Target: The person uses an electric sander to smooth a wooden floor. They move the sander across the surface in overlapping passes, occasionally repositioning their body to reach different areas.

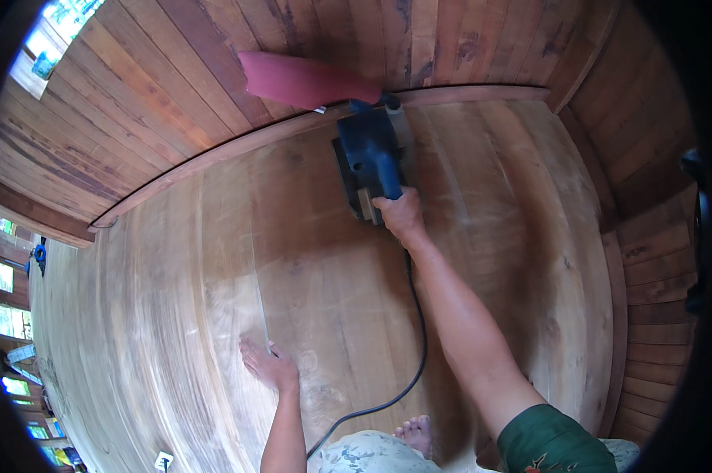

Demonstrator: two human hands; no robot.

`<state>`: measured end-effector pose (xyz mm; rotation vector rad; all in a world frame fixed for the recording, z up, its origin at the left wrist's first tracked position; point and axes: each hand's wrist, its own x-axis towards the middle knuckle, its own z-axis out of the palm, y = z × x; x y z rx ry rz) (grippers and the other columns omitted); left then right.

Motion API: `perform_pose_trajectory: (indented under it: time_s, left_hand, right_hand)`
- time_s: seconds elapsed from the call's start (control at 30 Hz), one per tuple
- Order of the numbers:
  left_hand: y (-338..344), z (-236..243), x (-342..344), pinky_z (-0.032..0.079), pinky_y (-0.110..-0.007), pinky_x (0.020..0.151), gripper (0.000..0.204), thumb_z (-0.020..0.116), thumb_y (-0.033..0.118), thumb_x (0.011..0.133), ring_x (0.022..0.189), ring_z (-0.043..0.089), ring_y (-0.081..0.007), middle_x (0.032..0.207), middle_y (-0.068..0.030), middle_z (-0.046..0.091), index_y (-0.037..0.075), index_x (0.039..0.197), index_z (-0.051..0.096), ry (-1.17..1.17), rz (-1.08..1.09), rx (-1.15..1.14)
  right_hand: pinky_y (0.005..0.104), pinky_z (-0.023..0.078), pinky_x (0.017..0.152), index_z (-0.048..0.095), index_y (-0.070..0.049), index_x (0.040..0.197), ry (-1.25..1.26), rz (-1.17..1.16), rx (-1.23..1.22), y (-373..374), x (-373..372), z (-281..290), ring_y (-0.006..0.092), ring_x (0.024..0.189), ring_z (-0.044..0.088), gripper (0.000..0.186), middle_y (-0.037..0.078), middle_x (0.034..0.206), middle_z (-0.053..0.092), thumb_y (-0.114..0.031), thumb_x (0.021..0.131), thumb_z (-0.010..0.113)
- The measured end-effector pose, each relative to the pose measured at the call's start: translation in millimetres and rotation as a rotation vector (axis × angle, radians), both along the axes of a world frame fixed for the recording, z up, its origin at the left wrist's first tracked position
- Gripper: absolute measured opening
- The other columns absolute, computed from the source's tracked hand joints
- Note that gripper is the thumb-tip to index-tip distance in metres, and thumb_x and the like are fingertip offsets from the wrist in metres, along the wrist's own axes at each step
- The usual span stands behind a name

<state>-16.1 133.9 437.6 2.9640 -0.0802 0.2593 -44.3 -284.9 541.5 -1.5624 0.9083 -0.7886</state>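
Note:
My right hand (401, 214) is wrapped round the rear handle of a blue belt sander (369, 150), which sits on the wooden floor (190, 260) close to the far wall. A pinkish-red dust bag (308, 80) sticks out from the sander's far end toward the left, along the foot of the wall. The sander's underside is hidden. Down on the boards, nearer to me and to the left, my left hand (269, 364) lies flat with fingers stretched out, holding nothing.
A black power cord (421, 347) runs from the sander past my bare foot (415, 433). Plank walls (174, 94) with a baseboard (482, 94) close off the far and right sides. A white outlet (163, 460) lies at the lower left. Windows (9, 319) line the left edge.

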Motion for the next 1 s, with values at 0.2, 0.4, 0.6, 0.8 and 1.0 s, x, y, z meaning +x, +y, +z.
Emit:
perform_pose_trajectory:
  time_s: [0.2, 0.4, 0.6, 0.8, 1.0]
  left_hand:
    - [1, 0, 0, 0.018, -0.047, 0.130, 0.063, 0.045, 0.031, 0.107, 0.158, 0.025, -0.0333, 0.170, -0.0176, 0.029, -0.002, 0.159, 0.034, 0.000, -0.010, -0.009]
    - [0, 3, 1, 0.018, -0.048, 0.130, 0.062, 0.045, 0.031, 0.107, 0.159, 0.024, -0.0333, 0.170, -0.0177, 0.029, -0.001, 0.159, 0.035, 0.012, -0.012, 0.010]
    - [-1, 5, 1, 0.018, -0.047, 0.130, 0.062, 0.045, 0.031, 0.107, 0.159, 0.024, -0.0333, 0.170, -0.0177, 0.030, -0.002, 0.158, 0.035, 0.024, -0.007, 0.032]
    - [-1, 4, 2, 0.019, -0.047, 0.130, 0.061, 0.045, 0.030, 0.107, 0.158, 0.025, -0.0326, 0.170, -0.0173, 0.030, -0.001, 0.158, 0.036, -0.002, -0.008, 0.044]
    - [-1, 2, 2, 0.020, -0.046, 0.130, 0.061, 0.045, 0.031, 0.107, 0.158, 0.025, -0.0319, 0.169, -0.0168, 0.031, 0.000, 0.159, 0.035, 0.010, 0.003, 0.067]
  right_hand:
    - [0.0336, 0.041, 0.045, 0.061, -0.004, 0.071, -0.002, -0.002, 0.026, -5, 14, -3, 0.0130, 0.047, 0.054, 0.020, 0.002, 0.059, 0.056, -0.012, 0.083, 0.074]
    - [0.0417, 0.052, 0.067, 0.065, 0.004, 0.077, 0.053, -0.007, 0.110, -12, 17, 1, 0.0262, 0.067, 0.067, 0.023, 0.015, 0.069, 0.065, -0.018, 0.076, 0.073]
    - [0.0413, 0.052, 0.069, 0.067, 0.004, 0.080, 0.102, 0.021, 0.147, -20, 10, 12, 0.0268, 0.071, 0.069, 0.024, 0.015, 0.074, 0.068, -0.018, 0.075, 0.074]
    - [0.0328, 0.042, 0.045, 0.062, -0.002, 0.074, 0.043, 0.021, 0.066, -8, 5, 10, 0.0144, 0.046, 0.055, 0.018, 0.004, 0.060, 0.058, -0.010, 0.084, 0.074]
    - [0.0414, 0.052, 0.070, 0.066, 0.005, 0.078, 0.104, 0.020, 0.113, 9, -13, 9, 0.0274, 0.070, 0.069, 0.023, 0.019, 0.072, 0.068, -0.017, 0.078, 0.073]
